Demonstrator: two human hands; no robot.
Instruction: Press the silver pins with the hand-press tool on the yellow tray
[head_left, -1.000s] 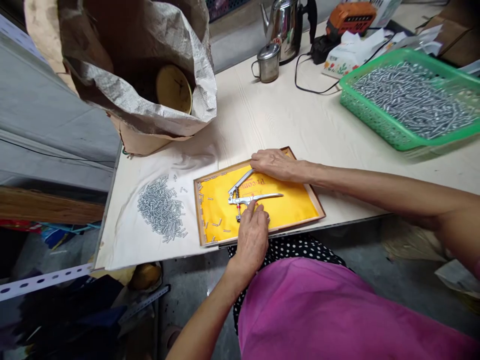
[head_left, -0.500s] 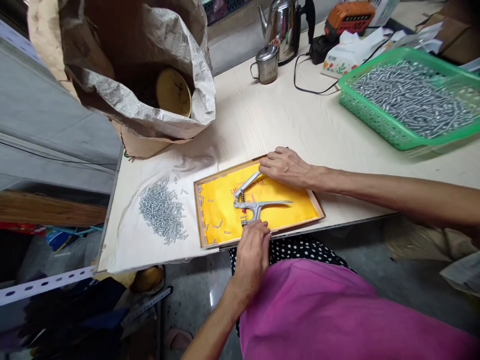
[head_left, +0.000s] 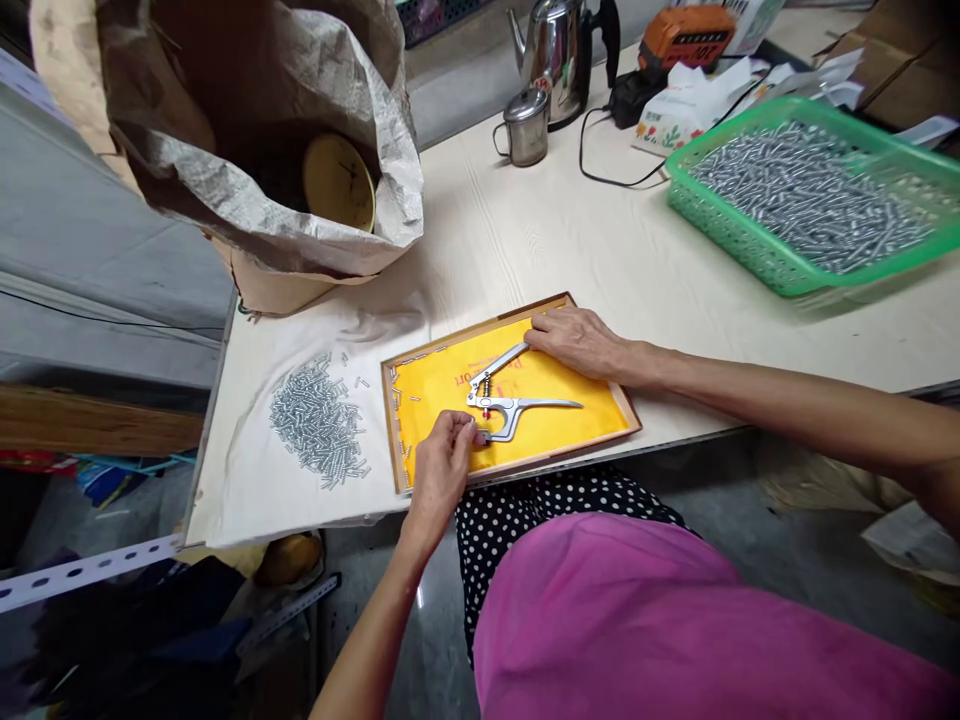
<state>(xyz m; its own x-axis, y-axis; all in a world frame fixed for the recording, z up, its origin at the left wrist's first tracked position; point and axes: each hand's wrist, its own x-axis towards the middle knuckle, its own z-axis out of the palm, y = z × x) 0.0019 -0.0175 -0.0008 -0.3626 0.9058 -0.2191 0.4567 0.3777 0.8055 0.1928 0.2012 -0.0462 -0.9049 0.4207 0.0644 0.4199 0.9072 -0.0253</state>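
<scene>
Pliers (head_left: 514,405) were over the yellow-floored tray (head_left: 427,375), your right hand (head_left: 574,342) gripping the upper handle (head_left: 501,366). Your left hand (head_left: 441,465) pinched, contents indiscernible, beside the lower jaw; premature squeezing could have nipped it.

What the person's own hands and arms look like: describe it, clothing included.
The left hand and right hand are ungloved, and no watch, bracelet or sleeve shows on either forearm. The person wears a plain magenta top over a black garment with white polka dots.
</scene>
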